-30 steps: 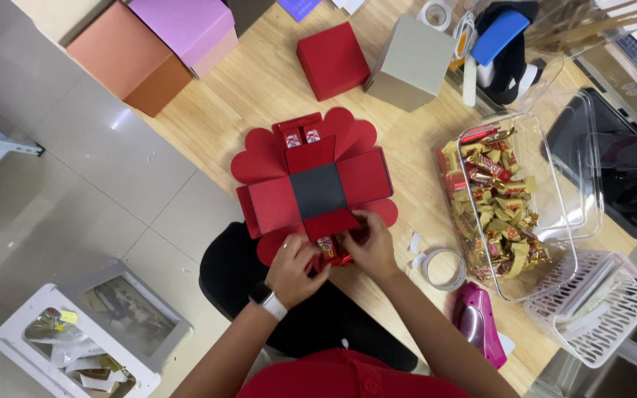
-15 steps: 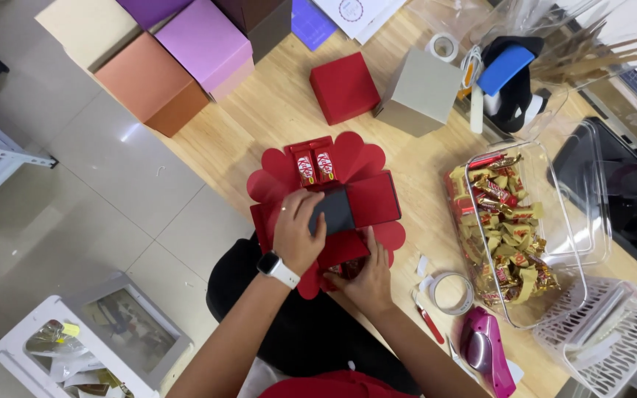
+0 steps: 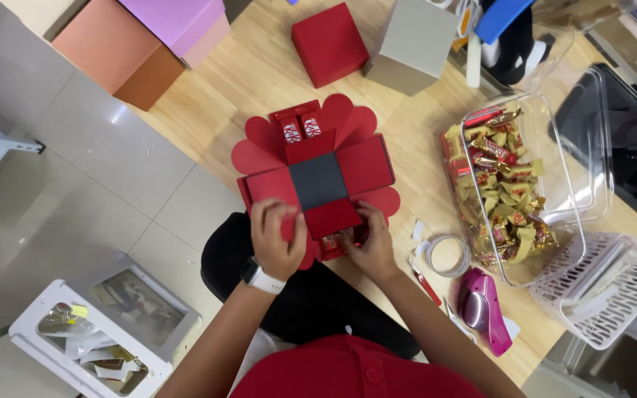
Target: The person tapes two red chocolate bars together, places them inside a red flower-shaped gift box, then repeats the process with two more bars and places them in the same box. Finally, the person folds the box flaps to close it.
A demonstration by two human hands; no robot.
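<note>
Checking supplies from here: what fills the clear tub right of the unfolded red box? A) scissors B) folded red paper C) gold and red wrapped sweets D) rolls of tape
C: the clear tub is piled with gold and red wrapped sweets.

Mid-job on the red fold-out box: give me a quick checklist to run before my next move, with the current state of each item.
1. Fold-out box lies opened flat on the wooden table: ok.
2. Two wrapped bars sit side by side on the far flap: ok.
3. Left hand and right hand are both on the near flap: ok.
4. Bars on the near flap are seated straight: cannot tell, the hands cover most of them.
5. Candy tub is open and close by the right hand: ok.
6. Tape roll lies beside the right hand: ok.
</note>
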